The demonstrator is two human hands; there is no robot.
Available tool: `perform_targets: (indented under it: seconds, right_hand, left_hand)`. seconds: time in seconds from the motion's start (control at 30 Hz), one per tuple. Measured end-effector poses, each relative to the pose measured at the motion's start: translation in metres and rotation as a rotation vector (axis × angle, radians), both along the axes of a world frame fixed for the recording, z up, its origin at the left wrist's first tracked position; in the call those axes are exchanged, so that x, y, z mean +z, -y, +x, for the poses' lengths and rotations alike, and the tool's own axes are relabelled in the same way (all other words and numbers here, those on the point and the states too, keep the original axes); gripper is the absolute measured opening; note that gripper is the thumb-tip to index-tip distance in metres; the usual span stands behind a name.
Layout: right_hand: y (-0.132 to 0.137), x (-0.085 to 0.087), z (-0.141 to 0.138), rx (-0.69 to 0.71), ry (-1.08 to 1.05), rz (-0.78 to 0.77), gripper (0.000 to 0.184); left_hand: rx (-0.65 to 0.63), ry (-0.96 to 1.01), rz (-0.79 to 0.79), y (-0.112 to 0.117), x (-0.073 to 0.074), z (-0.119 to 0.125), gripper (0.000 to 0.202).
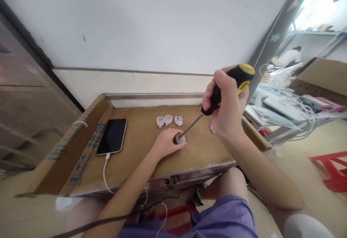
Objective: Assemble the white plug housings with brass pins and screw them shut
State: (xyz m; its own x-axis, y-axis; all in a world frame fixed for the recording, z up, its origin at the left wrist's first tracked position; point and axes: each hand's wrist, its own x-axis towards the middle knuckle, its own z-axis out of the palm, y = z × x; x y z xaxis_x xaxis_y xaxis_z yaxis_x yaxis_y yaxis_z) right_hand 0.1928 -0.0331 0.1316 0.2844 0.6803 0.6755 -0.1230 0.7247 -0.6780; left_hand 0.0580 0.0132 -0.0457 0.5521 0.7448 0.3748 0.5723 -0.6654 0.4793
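Note:
My right hand (227, 105) is closed round the black and yellow handle of a screwdriver (232, 85), whose metal shaft slants down to the left. Its tip rests on a small clear plug part (180, 138) that my left hand (165, 142) grips against the cardboard-covered table (141, 151). Three more clear plug parts (168, 120) stand in a row just behind my left hand. Another white piece shows partly behind my right wrist.
A black phone (112, 136) lies on the table's left, with a white cable running off the front edge. Cardboard flaps line the left and right sides. A cluttered table with boxes and cables (292, 104) stands to the right, a red stool (334, 173) beyond it.

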Motion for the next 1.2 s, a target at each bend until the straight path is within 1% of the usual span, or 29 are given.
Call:
perform_targets:
  seconds: [0.27,0.47,0.63,0.83,0.97,1.13,1.2]
  right_hand:
    - [0.000,0.003,0.000,-0.009,-0.003,-0.013,0.021]
    - [0.000,0.002,-0.001,-0.053,0.087,-0.046,0.027]
    - [-0.001,0.003,-0.002,-0.073,0.086,-0.051,0.029]
    - [0.000,0.004,-0.002,-0.013,0.043,-0.056,0.026]
    - [0.000,0.003,-0.005,0.005,0.056,-0.064,0.027]
    - [-0.005,0.001,-0.011,-0.003,0.062,-0.062,0.027]
    - [-0.008,-0.001,-0.012,-0.026,0.087,-0.056,0.025]
  left_hand:
    - [0.011,-0.008,-0.012,0.000,0.000,0.001,0.032]
    - [0.035,-0.035,-0.004,0.001,0.001,0.001,0.033]
    - [0.026,-0.020,-0.003,0.001,0.001,0.001,0.031]
    - [0.009,-0.023,-0.014,0.000,0.001,0.001,0.032]
    - [0.009,-0.033,-0.009,0.000,0.000,0.001,0.033]
    - [0.003,-0.030,-0.011,0.000,0.000,0.001,0.032]
    - [0.004,-0.026,-0.015,0.000,0.001,0.000,0.031]
